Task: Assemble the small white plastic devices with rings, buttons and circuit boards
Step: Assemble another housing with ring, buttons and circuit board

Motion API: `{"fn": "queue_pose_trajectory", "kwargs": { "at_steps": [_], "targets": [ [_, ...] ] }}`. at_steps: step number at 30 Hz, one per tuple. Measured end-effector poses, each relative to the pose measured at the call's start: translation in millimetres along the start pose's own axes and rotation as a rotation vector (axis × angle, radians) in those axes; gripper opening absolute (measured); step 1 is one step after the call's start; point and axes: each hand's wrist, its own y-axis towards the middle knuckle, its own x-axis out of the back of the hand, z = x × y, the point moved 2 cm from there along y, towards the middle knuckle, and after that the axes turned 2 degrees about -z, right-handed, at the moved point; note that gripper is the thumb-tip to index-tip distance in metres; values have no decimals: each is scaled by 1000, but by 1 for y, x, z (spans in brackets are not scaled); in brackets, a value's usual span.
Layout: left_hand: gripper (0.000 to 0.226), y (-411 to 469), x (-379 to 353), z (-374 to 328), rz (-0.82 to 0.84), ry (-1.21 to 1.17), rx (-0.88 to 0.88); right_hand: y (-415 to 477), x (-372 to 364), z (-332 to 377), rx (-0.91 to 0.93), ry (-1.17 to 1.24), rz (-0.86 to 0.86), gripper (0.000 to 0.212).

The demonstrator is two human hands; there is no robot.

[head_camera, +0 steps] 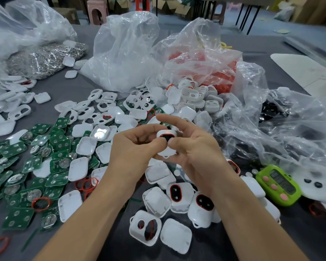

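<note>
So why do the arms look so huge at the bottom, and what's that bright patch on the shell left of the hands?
Head view: the wide lens stretches the forearms near the frame's edge; the patch looks like lamp glare on the shell; the bags glint too; the far room is soft.

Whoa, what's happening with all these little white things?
A person is putting small gadgets together. The left hand and right hand pinch one white device, with a red light glowing on it. Green circuit boards lie heaped on the left, and finished devices sit on the table just below the hands.
</note>
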Motion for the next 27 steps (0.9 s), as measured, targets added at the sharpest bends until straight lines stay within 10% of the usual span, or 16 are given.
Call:
{"fn": "queue_pose_trajectory", "kwargs": {
  "at_steps": [27],
  "targets": [
    [21, -1, 4, 1, -56, -27, -18, 1, 7, 0, 82, -252, -81, 58]
  ]
}}
